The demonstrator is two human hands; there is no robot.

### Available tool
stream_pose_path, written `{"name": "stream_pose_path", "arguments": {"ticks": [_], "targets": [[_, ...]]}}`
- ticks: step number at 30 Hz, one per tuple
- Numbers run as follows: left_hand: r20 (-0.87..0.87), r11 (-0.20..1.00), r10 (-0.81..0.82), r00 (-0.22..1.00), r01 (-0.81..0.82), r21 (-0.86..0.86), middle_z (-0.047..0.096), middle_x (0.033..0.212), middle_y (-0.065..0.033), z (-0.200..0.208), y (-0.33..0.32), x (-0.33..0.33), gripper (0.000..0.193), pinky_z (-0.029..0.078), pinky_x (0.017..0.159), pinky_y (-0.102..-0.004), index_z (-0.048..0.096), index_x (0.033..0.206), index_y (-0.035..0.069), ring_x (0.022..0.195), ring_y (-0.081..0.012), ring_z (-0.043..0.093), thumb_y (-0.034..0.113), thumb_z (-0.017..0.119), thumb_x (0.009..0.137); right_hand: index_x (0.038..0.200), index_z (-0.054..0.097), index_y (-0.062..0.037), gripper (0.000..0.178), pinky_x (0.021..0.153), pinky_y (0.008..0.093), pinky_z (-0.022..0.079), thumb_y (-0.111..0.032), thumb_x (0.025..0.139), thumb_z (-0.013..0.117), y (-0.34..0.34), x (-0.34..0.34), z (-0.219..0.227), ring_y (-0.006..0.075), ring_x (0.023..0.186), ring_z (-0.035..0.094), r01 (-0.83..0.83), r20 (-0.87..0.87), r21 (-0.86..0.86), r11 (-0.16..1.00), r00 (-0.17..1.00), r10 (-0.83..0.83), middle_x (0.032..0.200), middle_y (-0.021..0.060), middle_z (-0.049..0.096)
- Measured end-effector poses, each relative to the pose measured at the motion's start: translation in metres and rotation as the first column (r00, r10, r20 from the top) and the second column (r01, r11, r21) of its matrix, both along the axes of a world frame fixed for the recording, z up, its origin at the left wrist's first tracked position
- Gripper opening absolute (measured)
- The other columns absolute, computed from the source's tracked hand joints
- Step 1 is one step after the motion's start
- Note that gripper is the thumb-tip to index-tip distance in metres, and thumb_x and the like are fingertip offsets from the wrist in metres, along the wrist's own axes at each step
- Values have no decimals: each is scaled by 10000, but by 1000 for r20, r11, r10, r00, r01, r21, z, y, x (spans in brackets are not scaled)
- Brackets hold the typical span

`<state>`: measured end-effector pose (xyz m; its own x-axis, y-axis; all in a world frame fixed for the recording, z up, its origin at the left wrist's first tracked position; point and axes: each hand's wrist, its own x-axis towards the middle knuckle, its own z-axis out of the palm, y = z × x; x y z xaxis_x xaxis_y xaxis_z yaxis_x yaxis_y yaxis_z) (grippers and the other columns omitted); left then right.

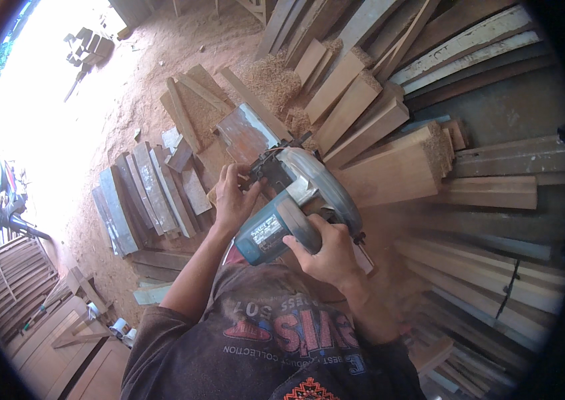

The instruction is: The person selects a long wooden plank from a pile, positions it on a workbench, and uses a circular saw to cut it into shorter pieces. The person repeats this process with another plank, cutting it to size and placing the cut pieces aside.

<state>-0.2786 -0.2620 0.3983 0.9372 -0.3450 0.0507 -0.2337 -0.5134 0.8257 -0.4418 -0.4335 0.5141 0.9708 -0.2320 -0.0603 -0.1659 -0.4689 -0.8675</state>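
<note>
The right hand [331, 258] was clamped on the saw [262, 235], by its rear handle; the saw lay at the near end of a painted board [244, 133]. The left hand [234, 202] touched its base, though whether those fingers gripped was unclear.

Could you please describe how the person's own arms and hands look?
The left hand and right hand are ungloved. The forearms are bare up to the short, dark sleeves of a T-shirt with red and pale printed lettering on the front.
</note>
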Motion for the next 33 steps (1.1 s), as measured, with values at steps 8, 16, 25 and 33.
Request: {"name": "stream_pose_path", "arguments": {"ticks": [8, 16, 25, 33], "targets": [[-11, 1000, 4, 1000, -4, 20, 645, 1128, -161, -5, 0, -1, 445, 581, 778, -413, 648, 1224, 2, 891, -273, 710, 217, 872, 904, 960, 706, -3, 275, 639, 402, 562, -221, 916, 868, 0, -1, -10, 309, 678, 761, 12, 19, -2, 1000, 1000, -12, 747, 188, 721], [15, 1000, -9, 1000, 9, 17, 656, 1139, -163, -11, 1, 0, 444, 585, 780, -422, 651, 1226, 14, 918, -281, 711, 210, 873, 896, 967, 706, 3, 270, 642, 403, 566, -206, 914, 869, 0, -2, -13, 315, 683, 765, 15, 0, 18, 1000, 1000, -15, 745, 196, 721], [10, 999, 8, 1000, -8, 44, 665, 1155, -167, -16, 1, 2, 433, 593, 801, -423, 664, 1201, 12, 960, -295, 717, 214, 877, 883, 949, 700, -4, 259, 640, 402, 565, -198, 913, 867, -1, -1, -20, 312, 682, 765, 7, 22, 12, 1000, 1000, -8, 744, 187, 723], [55, 999, -4, 998, 1, 46, 657, 1134, -162, -19, 1, 1, 422, 595, 799, -421, 656, 1201, 15, 950, -292, 714, 198, 873, 890, 968, 670, -23, 286, 659, 494, 586, -239, 919, 850, -1, -1, -28, 418, 731, 773, -3, 36, 8, 1000, 999, 2, 730, 215, 721]]}}
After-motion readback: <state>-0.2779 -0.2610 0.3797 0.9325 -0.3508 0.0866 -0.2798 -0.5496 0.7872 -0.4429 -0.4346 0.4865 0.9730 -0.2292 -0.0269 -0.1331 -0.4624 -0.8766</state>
